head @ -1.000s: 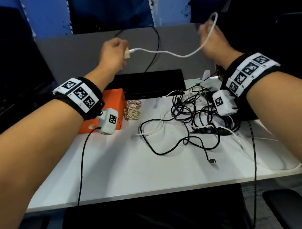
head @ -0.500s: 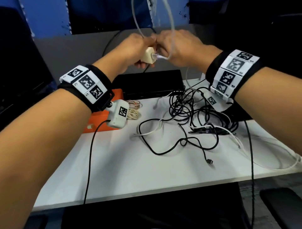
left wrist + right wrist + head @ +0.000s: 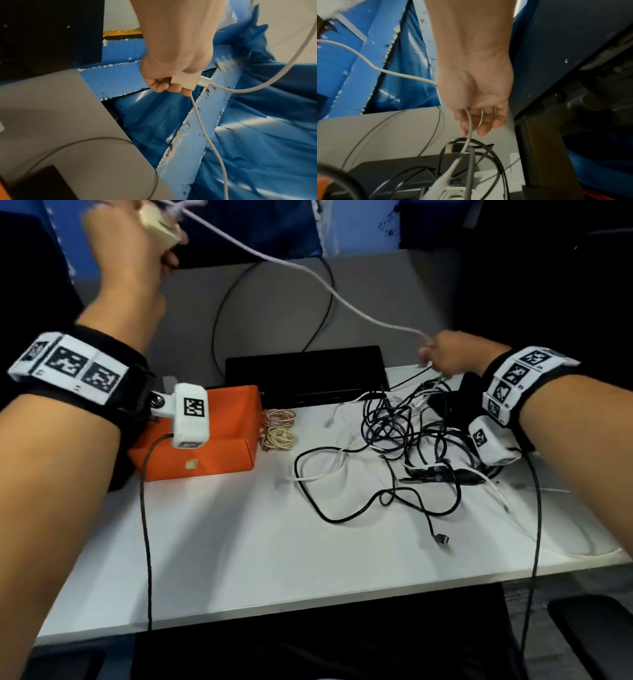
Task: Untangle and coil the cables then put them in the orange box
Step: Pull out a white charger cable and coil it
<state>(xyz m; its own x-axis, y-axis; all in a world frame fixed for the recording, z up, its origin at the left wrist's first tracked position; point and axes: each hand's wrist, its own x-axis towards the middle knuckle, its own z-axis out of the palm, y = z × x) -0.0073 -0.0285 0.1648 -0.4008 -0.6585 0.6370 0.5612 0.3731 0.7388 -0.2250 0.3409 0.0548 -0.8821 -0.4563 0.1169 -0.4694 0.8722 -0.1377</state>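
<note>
We see the left hand [image 3: 126, 244] raised high at the far left, its fingers [image 3: 164, 86] curled round a cream charger block [image 3: 186, 82]. A white cable [image 3: 308, 277] is plugged into that block and runs down to the right, hanging clear of the tabletop [image 3: 239, 542], to the right hand [image 3: 452, 356]. The right hand sits low over the far right of the tabletop, its fingers [image 3: 486, 121] closed loosely about the white cable, which passes through the palm and drops into the tangle of black and white cables [image 3: 404, 446] below. That tangle sprawls over the right half of the tabletop, with one black lead ending in a plug [image 3: 442, 539] nearer to us. The orange box [image 3: 205, 440] stands on the left side of the tabletop, partly hidden by the left wrist camera. Just beside its right wall lie two small coiled cables [image 3: 279, 429], one pinkish, one cream, touching each other. Behind the box and the coils, along the far edge, rests a flat black device [image 3: 308, 374], and a thin black wire loops up the grey partition [image 3: 274, 299] behind it.
</note>
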